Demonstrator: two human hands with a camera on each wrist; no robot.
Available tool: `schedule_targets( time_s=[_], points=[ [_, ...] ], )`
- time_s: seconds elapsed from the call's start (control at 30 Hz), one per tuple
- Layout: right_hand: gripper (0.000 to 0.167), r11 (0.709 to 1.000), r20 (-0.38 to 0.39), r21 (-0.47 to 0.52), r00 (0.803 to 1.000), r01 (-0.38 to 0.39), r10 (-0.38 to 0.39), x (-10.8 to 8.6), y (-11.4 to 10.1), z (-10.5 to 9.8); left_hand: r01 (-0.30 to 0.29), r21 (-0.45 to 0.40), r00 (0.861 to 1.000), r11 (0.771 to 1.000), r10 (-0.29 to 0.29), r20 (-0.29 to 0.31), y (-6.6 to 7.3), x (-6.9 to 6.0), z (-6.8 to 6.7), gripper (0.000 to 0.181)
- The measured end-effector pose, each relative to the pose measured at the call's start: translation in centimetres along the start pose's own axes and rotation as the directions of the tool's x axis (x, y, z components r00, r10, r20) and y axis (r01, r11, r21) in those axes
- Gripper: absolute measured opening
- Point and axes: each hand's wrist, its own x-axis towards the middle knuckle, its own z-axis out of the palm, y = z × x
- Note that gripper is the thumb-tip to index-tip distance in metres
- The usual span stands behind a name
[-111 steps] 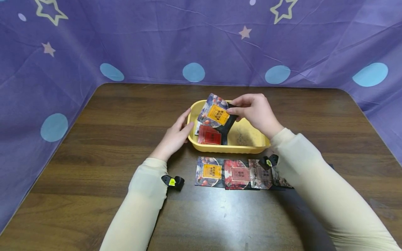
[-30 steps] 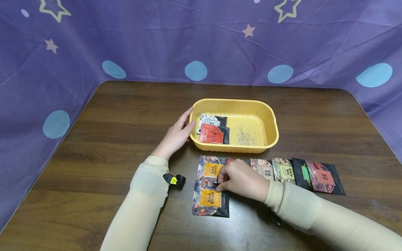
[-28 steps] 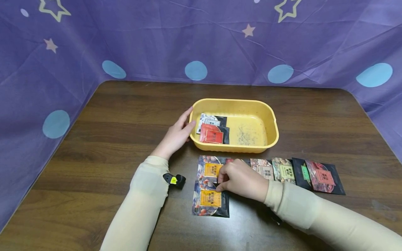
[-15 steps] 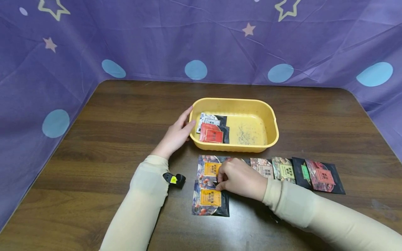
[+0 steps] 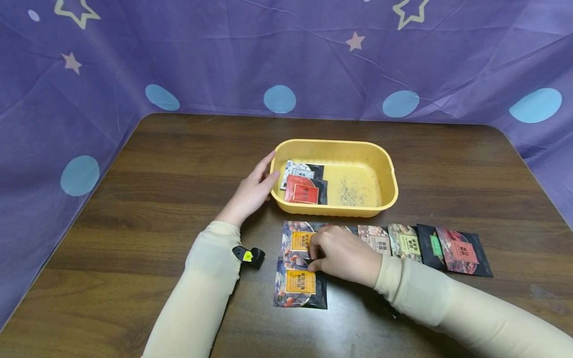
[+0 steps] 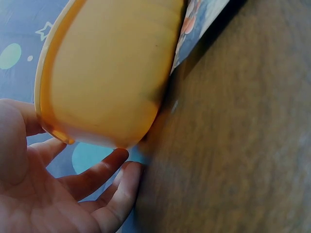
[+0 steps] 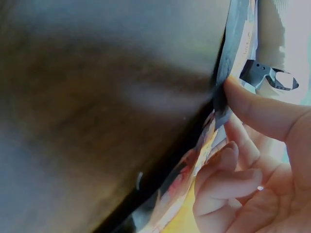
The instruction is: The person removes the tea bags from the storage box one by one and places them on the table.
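Observation:
Flat printed sachets lie in a row on the table, below a yellow plastic tub (image 5: pixel 358 213). In the head view, my right hand (image 5: pixel 342 256) is over the row's left end. Its thumb and index finger pinch the upper right edge of an orange-labelled sachet (image 5: pixel 293 293). That sachet lies just below a matching orange-labelled sachet (image 5: pixel 297 233), overlapping its lower edge. At the tub's left end, my left hand (image 5: pixel 250 194) holds the rim, thumb over it and fingers along the outer wall (image 6: pixel 112 82). The right hand mostly covers a neighbouring sachet.
Inside the tub, a red sachet (image 5: pixel 304 193) overlaps a white-patterned sachet (image 5: pixel 296 169). Farther right in the row are a pinkish sachet (image 5: pixel 373 238), a pale green-labelled sachet (image 5: pixel 405 241) and a dark sachet (image 5: pixel 429 243), partly under a red-pink sachet (image 5: pixel 463 251). A purple curtain (image 5: pixel 313 59) hangs behind.
Several seconds ago, my right hand held the orange-labelled sachet above the tub; it is now on the table below its match. During the last second both hands stay almost still.

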Motion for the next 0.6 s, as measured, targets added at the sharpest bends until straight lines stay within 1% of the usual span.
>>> schedule_targets(
  time_s=[0.17,0.6],
  points=[
    [0.027,1.000,-0.004,-0.003,1.000,0.006,-0.006,0.02,-0.04,0.02,-0.009,-0.008,1.000,1.000,0.009,-0.004,0.00,0.03,0.04,0.056],
    [0.020,0.999,0.050,0.049,0.999,0.011,-0.013,0.28,-0.39,-0.60,0.000,0.000,1.000,1.000,0.000,-0.005,0.07,-0.01,0.04,0.056]
  ],
)
